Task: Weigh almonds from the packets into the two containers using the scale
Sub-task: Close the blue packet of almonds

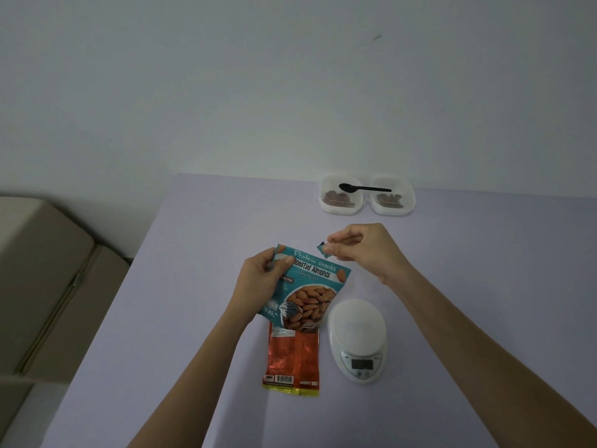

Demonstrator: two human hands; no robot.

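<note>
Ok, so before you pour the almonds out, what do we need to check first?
1. Packet open: the right hand pinches a torn piece that is off the teal almond packet. How wide the opening is: cannot tell.
2. Packet held firmly: the left hand grips its top corner. Ok.
3. Container on the scale: not ok. The left container and right container stand at the table's far edge.
4. Containers clear: not ok. The black spoon lies across both.
5. Scale display reads zero: cannot tell, too small to read.
6. Right hand free: not ok, it holds the torn piece.
</note>
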